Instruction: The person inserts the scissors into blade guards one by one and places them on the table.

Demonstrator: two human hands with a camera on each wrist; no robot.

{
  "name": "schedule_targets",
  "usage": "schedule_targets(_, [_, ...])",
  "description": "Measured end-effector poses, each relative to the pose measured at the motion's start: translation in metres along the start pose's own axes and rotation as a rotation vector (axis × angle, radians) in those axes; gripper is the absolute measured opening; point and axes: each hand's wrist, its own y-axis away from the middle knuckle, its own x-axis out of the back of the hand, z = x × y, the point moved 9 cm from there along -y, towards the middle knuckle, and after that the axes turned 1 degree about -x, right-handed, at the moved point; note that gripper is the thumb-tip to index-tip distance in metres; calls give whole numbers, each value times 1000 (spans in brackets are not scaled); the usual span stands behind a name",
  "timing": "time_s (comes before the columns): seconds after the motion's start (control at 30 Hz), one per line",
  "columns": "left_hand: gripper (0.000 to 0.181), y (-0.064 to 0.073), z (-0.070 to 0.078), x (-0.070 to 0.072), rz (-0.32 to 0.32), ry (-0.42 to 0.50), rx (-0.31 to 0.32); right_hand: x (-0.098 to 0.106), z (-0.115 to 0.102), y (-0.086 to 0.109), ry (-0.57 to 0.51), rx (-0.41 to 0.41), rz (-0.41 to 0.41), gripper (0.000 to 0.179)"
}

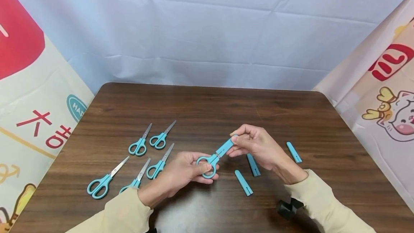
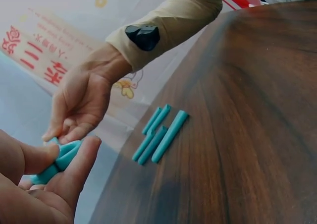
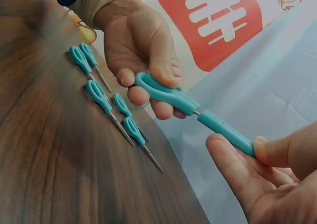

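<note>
Over the middle of the table, my left hand (image 1: 181, 171) grips the light-blue handles of a pair of scissors (image 1: 212, 159), thumb on the finger loops. My right hand (image 1: 257, 145) pinches the far end of a light-blue blade cover (image 1: 224, 147) between thumb and fingers. The cover sits over the scissors' blades, which it mostly hides. In the right wrist view, a short strip of bare metal shows between the handles (image 3: 168, 96) and the cover (image 3: 225, 131). The left wrist view has the scissors (image 2: 62, 159) partly hidden by my fingers.
Several uncovered scissors (image 1: 139, 146) lie on the left of the brown table (image 1: 207, 103), blades pointing away. Loose blade covers (image 1: 243, 182) lie on the right, below and beside my right hand. A pale cloth (image 1: 207, 39) hangs behind the table, with printed sheets at both sides.
</note>
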Motion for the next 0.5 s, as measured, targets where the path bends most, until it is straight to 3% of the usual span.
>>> schedule_targets(0.3, [33,-2,-2,2,36,10,-38,-4,0,1,13,9,42,14])
schedule_targets(0.5, [33,-5,1,3,26,27,-48,-4,-1,3,-44,22,90,16])
